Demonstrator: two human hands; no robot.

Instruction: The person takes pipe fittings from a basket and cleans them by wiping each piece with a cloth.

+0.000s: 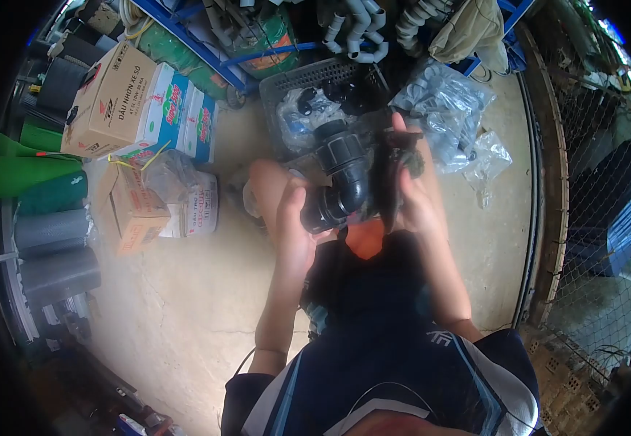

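A black plastic elbow pipe fitting (349,185) with ribbed screw collars is in front of my body, above my lap. My left hand (298,216) is closed around its lower left end, thumb on top. On the other side, my right hand (413,200) grips a dark, crumpled, rag-like piece (389,171), its exact kind unclear. That piece is right beside the fitting; whether they touch I cannot tell. Below both, an orange patch (365,238) shows between my legs, partly hidden.
A grey plastic crate (268,109) holding black fittings and clear bags stands ahead. Right of it lies a clear bag of grey pipe fittings (442,109). Cardboard boxes (108,98) are stacked at left. A blue metal rack (210,47) stands behind; wire mesh (599,145) runs along the right.
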